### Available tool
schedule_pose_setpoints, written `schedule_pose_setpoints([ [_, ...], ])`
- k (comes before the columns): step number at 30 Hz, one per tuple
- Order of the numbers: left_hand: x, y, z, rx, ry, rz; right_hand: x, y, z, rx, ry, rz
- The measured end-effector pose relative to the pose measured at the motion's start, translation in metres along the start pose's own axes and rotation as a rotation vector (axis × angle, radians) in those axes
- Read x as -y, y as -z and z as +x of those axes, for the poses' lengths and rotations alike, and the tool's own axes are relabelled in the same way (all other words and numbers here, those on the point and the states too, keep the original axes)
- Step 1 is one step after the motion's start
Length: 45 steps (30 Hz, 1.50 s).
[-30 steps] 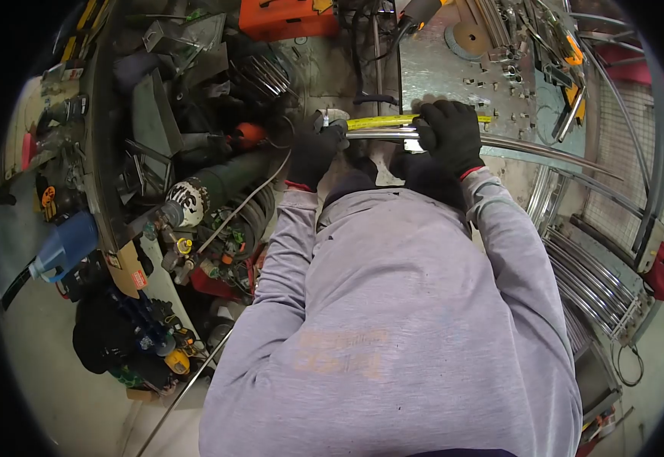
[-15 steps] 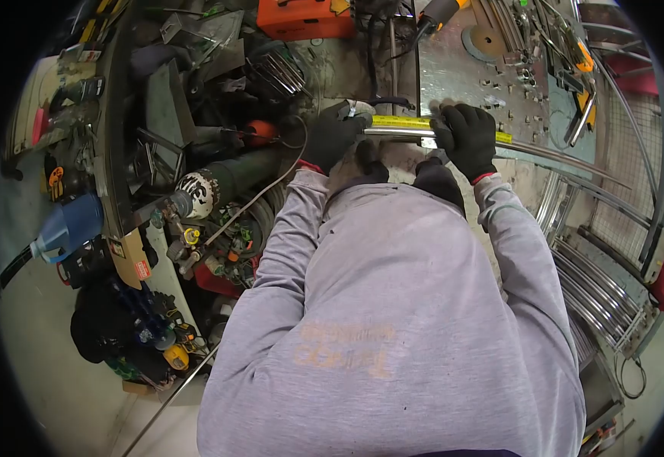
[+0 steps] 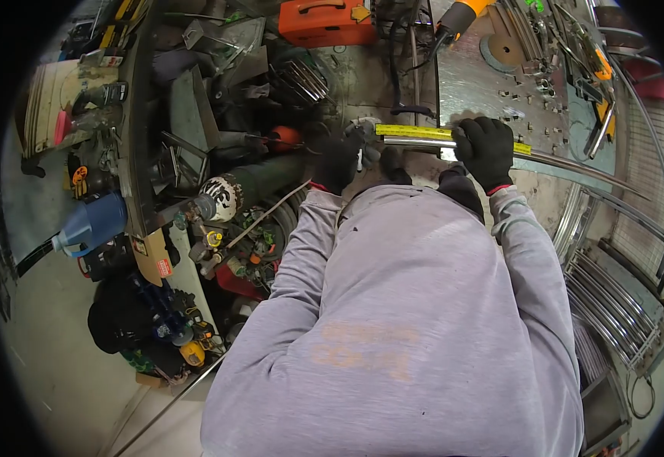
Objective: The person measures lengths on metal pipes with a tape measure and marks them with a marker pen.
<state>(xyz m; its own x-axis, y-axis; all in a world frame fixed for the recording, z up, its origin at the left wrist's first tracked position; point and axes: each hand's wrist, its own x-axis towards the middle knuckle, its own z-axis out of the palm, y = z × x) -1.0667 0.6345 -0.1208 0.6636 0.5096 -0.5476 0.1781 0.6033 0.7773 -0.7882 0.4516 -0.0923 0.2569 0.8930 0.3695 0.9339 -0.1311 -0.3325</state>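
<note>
Head view: the metal tube (image 3: 419, 142) and yellow measuring tape (image 3: 414, 131) are held together before the torso by the curled right hand (image 3: 484, 152); the left hand (image 3: 338, 161) is placed near their left ends, its grip indiscernible. Alignment could be lost if the right fingers are loosened. Leftward room appears limited by a gas cylinder (image 3: 224, 196); an abrasive disc (image 3: 502, 51) is seen on the bench (image 3: 461, 85).

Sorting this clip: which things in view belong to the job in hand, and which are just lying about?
Apparently in use:
- yellow tape measure
- metal tube, alongside the tape, under the right hand
- left hand near their ends; contact unclear

Apparently lying about:
- orange case
- round disc
- blue jug
- gas cylinder
</note>
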Motion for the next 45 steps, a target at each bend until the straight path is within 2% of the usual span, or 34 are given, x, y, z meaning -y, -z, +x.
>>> schedule_pose_setpoints([
  [3, -0.003, -0.007, -0.003, -0.066, 0.030, 0.107, 0.000, 0.000, 0.001, 0.013, 0.008, -0.020],
  [5, -0.002, -0.011, -0.001, -0.031, -0.104, 0.117, -0.001, -0.001, 0.001, -0.005, 0.013, -0.008],
  [9, -0.006, -0.013, -0.006, -0.060, -0.116, 0.172, -0.002, -0.001, 0.001, 0.035, -0.016, 0.024],
  [12, 0.004, 0.008, -0.003, -0.161, -0.215, 0.148, -0.001, -0.001, 0.001, 0.033, -0.016, 0.000],
  [15, -0.001, 0.017, -0.010, -0.237, -0.178, 0.026, -0.001, 0.000, 0.002, 0.041, 0.000, -0.019],
  [17, -0.020, 0.011, -0.020, -0.159, -0.106, 0.131, -0.002, -0.001, 0.002, 0.053, 0.015, -0.024],
  [20, -0.019, -0.009, -0.011, -0.064, -0.025, 0.066, -0.002, -0.002, 0.005, 0.028, 0.028, -0.020],
  [24, -0.005, -0.028, -0.002, -0.108, -0.067, 0.066, -0.003, 0.001, 0.004, 0.015, 0.050, -0.006],
  [26, -0.002, -0.020, 0.000, -0.211, -0.094, -0.035, -0.003, 0.001, 0.003, 0.021, 0.047, -0.010],
  [31, 0.002, 0.032, -0.012, -0.182, -0.055, 0.009, -0.002, -0.001, 0.001, 0.036, 0.018, -0.003],
  [38, -0.006, 0.023, -0.024, -0.246, -0.124, 0.071, -0.001, 0.001, 0.004, 0.028, 0.008, 0.019],
  [45, -0.002, 0.019, -0.020, -0.264, -0.108, 0.018, -0.001, 0.001, 0.004, 0.058, 0.007, 0.023],
])
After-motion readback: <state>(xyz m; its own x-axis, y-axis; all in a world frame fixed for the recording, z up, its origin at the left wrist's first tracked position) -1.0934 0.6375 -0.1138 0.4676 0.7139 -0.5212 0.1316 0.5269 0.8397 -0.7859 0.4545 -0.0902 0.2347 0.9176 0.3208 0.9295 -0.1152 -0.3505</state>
